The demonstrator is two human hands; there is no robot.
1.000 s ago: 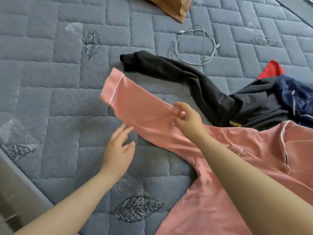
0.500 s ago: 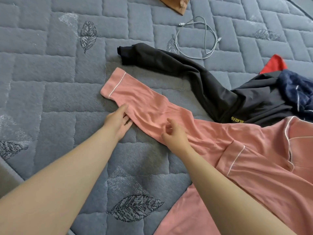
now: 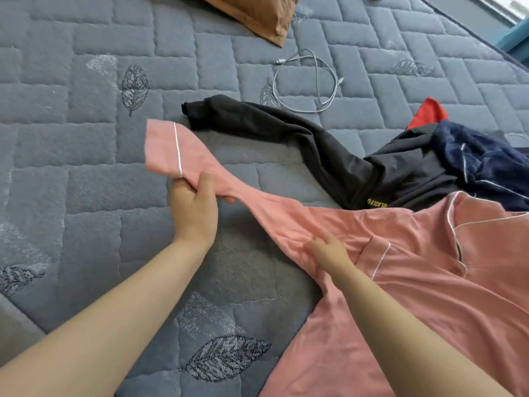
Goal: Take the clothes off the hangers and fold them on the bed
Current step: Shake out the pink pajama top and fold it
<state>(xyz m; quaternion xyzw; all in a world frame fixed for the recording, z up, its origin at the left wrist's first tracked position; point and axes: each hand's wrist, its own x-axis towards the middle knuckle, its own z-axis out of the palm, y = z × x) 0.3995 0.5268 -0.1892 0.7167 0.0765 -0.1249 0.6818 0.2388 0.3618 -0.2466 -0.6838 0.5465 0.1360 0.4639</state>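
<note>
A pink pyjama shirt (image 3: 429, 282) with white piping lies spread on the grey quilted bed (image 3: 71, 167), its long sleeve stretched out to the left. My left hand (image 3: 194, 207) grips that sleeve near the cuff and lifts it off the bed. My right hand (image 3: 326, 253) rests on the pink fabric where the sleeve meets the body, fingers bent into the cloth. A black sweatshirt (image 3: 329, 156) lies behind the pink shirt, one sleeve reaching left. A navy garment (image 3: 481, 164) and a bit of red cloth (image 3: 428, 113) lie at the right.
A grey charging cable (image 3: 309, 81) is coiled on the bed beyond the black sleeve. A brown pillow corner (image 3: 257, 15) lies at the top. The bed's edge runs along the lower left and the upper right.
My left hand has closed round the pink sleeve near the cuff and raised it. My right hand has slid right along the sleeve toward the shoulder.
</note>
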